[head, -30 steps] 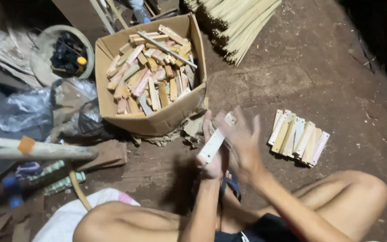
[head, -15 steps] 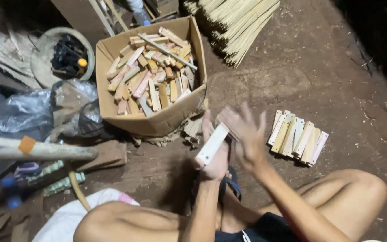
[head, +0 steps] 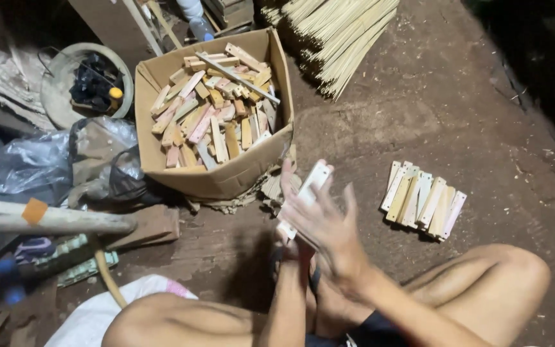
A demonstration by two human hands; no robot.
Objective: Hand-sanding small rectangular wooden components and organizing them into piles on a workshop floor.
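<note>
A seated person holds a pale wooden slat (head: 304, 196) upright; the left hand (head: 290, 241) grips its lower end, and the right hand (head: 329, 228), fingers spread open, has swung across its face since a second ago. Finished slats (head: 422, 199) lie right, cardboard box (head: 226, 177) behind

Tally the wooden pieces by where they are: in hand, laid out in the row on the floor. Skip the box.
Wooden piece held up between the hands: 1
Wooden pieces in the row on the floor: about 9, edges overlap
Total: about 10
The left hand grips the piece from below; the right hand lies open across it.
</note>
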